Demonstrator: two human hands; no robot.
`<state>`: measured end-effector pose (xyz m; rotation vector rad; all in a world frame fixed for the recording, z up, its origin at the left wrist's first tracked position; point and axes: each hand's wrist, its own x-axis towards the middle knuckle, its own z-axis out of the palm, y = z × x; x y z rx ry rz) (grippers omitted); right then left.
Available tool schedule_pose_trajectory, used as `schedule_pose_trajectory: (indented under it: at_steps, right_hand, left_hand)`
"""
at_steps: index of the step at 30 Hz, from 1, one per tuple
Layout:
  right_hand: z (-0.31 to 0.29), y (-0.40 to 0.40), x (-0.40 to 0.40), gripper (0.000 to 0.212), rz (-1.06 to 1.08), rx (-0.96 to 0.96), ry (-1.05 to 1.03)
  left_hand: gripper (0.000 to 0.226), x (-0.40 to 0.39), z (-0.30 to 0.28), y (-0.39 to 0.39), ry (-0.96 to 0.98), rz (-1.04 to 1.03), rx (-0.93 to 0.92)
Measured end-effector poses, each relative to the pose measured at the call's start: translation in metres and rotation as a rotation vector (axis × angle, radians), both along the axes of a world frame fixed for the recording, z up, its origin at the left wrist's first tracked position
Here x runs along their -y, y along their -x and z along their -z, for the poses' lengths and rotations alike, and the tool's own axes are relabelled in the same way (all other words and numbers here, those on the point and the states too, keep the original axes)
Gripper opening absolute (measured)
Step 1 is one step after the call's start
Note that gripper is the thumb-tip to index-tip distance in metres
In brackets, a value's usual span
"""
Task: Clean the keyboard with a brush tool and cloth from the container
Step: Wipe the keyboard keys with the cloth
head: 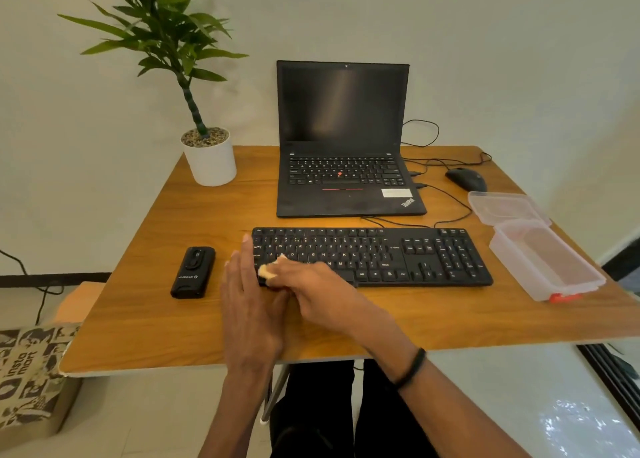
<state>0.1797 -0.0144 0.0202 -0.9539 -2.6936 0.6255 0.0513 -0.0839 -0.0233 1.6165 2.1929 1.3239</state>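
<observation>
A black keyboard (398, 255) lies across the middle of the wooden table (166, 322). My right hand (308, 284) grips a small pale cloth (267, 271) and presses it on the keyboard's front left corner. My left hand (247, 298) rests with straight fingers against the keyboard's left end. To the left lies a black brush tool case (193, 272). An open clear plastic container (543, 260) with a red latch stands at the right, its lid (504, 208) behind it.
A black laptop (343, 166) stands open behind the keyboard, with cables running to a black mouse (465, 178). A potted plant (209, 156) is at the back left corner. A printed bag (31, 371) sits on the floor left of the table.
</observation>
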Motion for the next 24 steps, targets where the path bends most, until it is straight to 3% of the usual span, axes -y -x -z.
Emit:
schedule_pose_trajectory:
  at_steps: [3, 9, 12, 15, 19, 24]
  right_hand:
    - [-0.004, -0.053, 0.012, 0.062, 0.073, 0.039, -0.009]
    - [-0.026, -0.164, 0.016, 0.072, 0.464, 0.113, -0.025]
    - [-0.029, -0.198, 0.012, 0.061, 0.817, -0.031, -0.104]
    - [-0.023, -0.192, 0.011, 0.048, 1.043, -0.001, -0.093]
    - [-0.014, -0.12, 0.031, 0.065, 0.957, 0.107, -0.044]
    - [-0.016, -0.019, 0.052, 0.077, 0.674, 0.147, -0.01]
  left_hand:
    - [0.112, 0.0, -0.001, -0.002, 0.076, -0.037, -0.05]
    - [0.092, -0.003, 0.003, 0.0, 0.162, -0.119, -0.084]
    - [0.091, -0.003, 0.003, -0.001, 0.144, -0.073, -0.036]
    - [0.091, -0.001, -0.001, -0.006, 0.144, -0.055, 0.028]
    - [0.091, 0.0, -0.004, -0.006, 0.141, -0.056, 0.053]
    - [0.098, 0.0, -0.006, -0.007, 0.14, -0.076, 0.081]
